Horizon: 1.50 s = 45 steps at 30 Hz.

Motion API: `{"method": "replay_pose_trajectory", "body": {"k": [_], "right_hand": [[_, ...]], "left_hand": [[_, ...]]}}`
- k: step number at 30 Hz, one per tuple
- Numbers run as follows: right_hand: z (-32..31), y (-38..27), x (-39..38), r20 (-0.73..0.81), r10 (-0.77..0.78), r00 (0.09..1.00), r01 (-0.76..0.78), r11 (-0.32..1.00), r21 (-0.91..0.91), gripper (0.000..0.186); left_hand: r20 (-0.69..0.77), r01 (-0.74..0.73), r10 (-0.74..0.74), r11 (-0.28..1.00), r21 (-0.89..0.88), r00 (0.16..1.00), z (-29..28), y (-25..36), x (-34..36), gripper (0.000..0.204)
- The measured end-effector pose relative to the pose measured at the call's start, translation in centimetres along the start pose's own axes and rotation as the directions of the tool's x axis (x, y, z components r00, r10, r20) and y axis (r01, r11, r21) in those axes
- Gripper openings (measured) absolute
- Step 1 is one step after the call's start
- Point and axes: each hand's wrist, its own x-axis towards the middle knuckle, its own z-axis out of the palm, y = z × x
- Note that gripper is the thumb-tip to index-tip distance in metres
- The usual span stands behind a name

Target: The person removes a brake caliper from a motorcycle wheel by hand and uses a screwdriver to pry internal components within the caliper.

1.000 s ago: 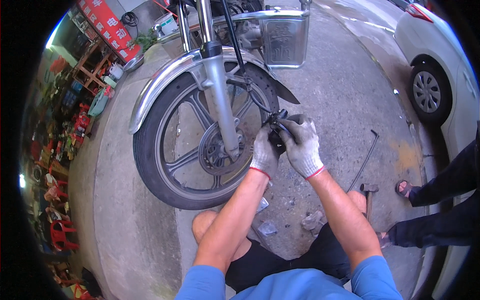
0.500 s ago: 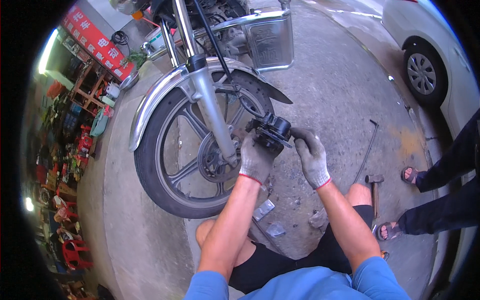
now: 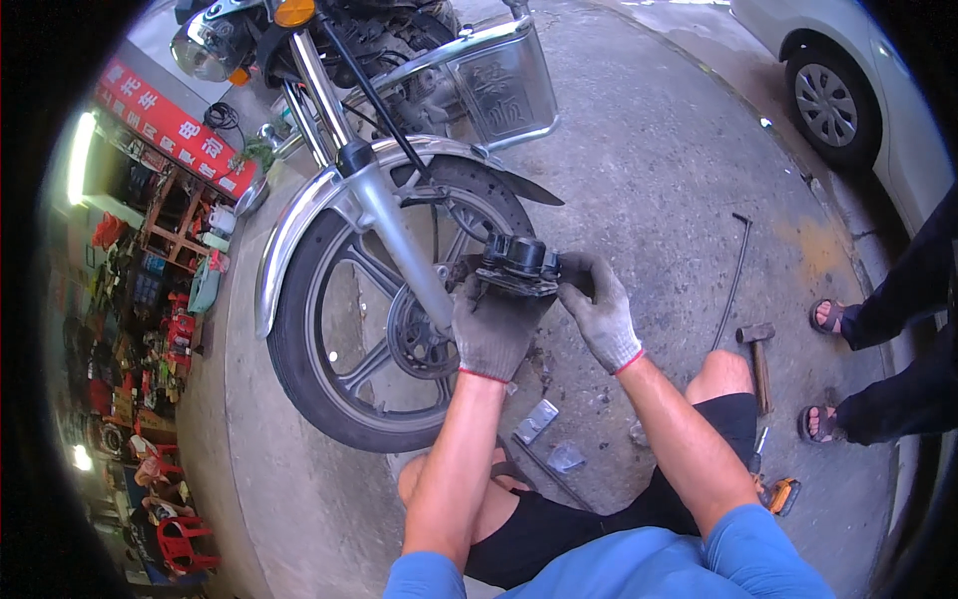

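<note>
A black brake caliper (image 3: 519,262) is held up beside the motorcycle's front wheel (image 3: 296,384), with a dark hose close behind it. My left hand (image 3: 496,329), in a dirty grey-white glove, grips the caliper from below; its fingertips are partly hidden behind the part. At the caliper's right end my gloved right hand (image 3: 602,311) has its fingers bent, thumb and fingers closed on the edge. Just left of my left hand are the silver fork leg (image 3: 401,248) and the brake disc (image 3: 404,344) in the wheel.
On the concrete lie a hammer (image 3: 762,374), a long bent bar (image 3: 736,270), an orange-black power tool (image 3: 782,496), a silver packet (image 3: 538,420) and a clear plastic bag (image 3: 566,458). Another person's legs (image 3: 888,409) stand at right, near a white car (image 3: 903,75).
The caliper has been turned over to a flatter tilt and moved slightly left. My right hand has come in closer to its edge. The whole view has shifted a little.
</note>
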Motion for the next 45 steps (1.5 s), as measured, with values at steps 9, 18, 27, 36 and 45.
{"method": "replay_pose_trajectory", "body": {"k": [9,18,27,36,45], "right_hand": [[0.4,0.5,0.3,0.022,0.0,1.0,-0.003,0.99,0.141,0.049],[0.9,0.0,0.3,0.022,-0.014,1.0,0.01,0.984,0.18,0.049],[-1.1,2.0,-0.5,0.021,0.068,0.997,-0.07,0.989,0.131,0.04],[-9.0,11.9,-4.6,-0.028,0.374,0.927,-0.375,0.925,-0.069,0.031],[-14.9,22.0,-11.0,0.085,0.685,0.724,-0.323,0.445,-0.835,0.034]], "left_hand": [[0.106,-0.033,0.015,0.985,0.171,0.994,-1.4,-0.2,-0.4,0.078],[0.025,-0.073,0.07,0.986,0.148,0.997,-0.5,-0.2,-0.8,0.082],[-0.015,-0.092,0.095,0.988,0.126,0.995,-0.8,-0.6,-0.2,0.075],[-0.071,-0.156,0.179,0.956,0.247,0.981,-0.9,-0.5,0.0,0.053],[-0.157,-0.168,0.2,0.965,0.2,0.967,-0.8,-0.5,0.0,0.056]]}}
